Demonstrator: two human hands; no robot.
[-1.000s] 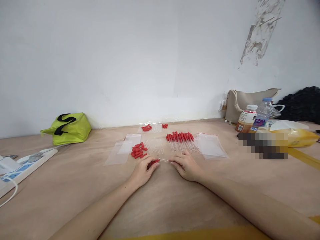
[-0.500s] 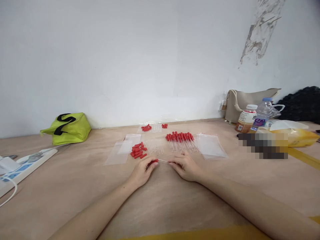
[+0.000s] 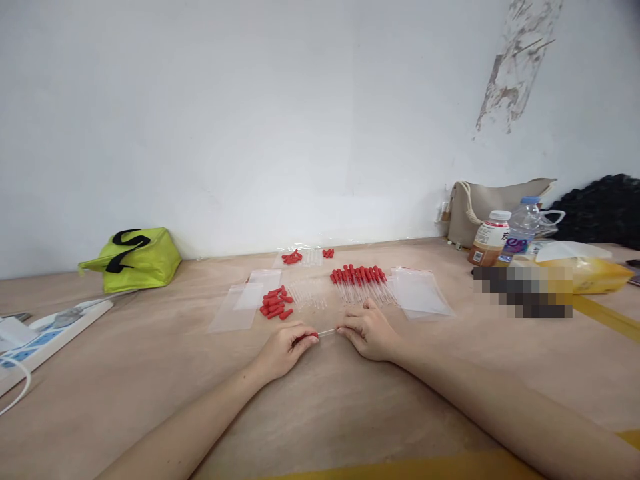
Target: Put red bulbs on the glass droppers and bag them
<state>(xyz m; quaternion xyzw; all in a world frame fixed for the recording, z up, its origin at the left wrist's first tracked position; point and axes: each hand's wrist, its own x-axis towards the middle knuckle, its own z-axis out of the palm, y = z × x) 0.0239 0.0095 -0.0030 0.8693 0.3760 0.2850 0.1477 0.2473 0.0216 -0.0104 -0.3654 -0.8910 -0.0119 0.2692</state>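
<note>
Lime-green bag (image 3: 145,263) stands at left. Red dropper bulbs (image 3: 274,302) lie piled just beyond the left hand (image 3: 286,348), whose thumb and fingers pinch another red bulb (image 3: 313,335). From that bulb a thin clear pipette tube (image 3: 327,332) reaches the right hand (image 3: 367,332), fingertips closed narrowly on it. Beyond that hand lie red-topped droppers (image 3: 360,275) in a row, a clear zip bag (image 3: 423,295) beside them.

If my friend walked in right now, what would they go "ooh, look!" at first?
Probably the bright red-topped tubes, lined up side by side just beyond the right hand. Next might be the lime-green bag, sitting over on the left. Then, front and center, the left hand pinches a red piece, with a thin clear tube stretching across to the right hand.
</note>
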